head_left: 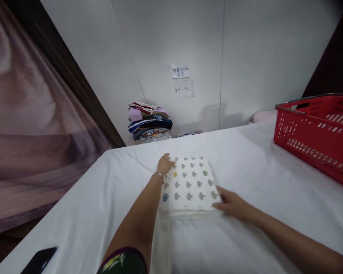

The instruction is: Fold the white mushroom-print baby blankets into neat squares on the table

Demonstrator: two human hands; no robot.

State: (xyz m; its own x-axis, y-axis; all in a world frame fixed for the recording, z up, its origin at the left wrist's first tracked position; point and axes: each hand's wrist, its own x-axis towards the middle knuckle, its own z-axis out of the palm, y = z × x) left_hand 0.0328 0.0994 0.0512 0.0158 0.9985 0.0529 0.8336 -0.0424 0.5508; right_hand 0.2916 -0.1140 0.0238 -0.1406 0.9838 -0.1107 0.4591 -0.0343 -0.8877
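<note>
A white cloth (193, 184), printed with rows of grey mushroom-like shapes and a few yellow, green and blue ones, lies folded into a rough square on the white-covered table (131, 167). My left hand (165, 164), with a bracelet at the wrist, grips its far left edge, the thumb over the top. At the near right corner, my right hand (226, 199) pinches the cloth between thumb and fingers. Several layers show along the near edge. A pale strip (161, 243), blurred, runs from the near left corner toward me; whether it belongs to the cloth I cannot tell.
A red plastic basket (317, 140) stands at the right. A phone (40, 260) lies at the near left corner. Beyond the far edge is a pile of folded fabrics (150, 121) against the wall. A pinkish curtain (31, 114) hangs at the left.
</note>
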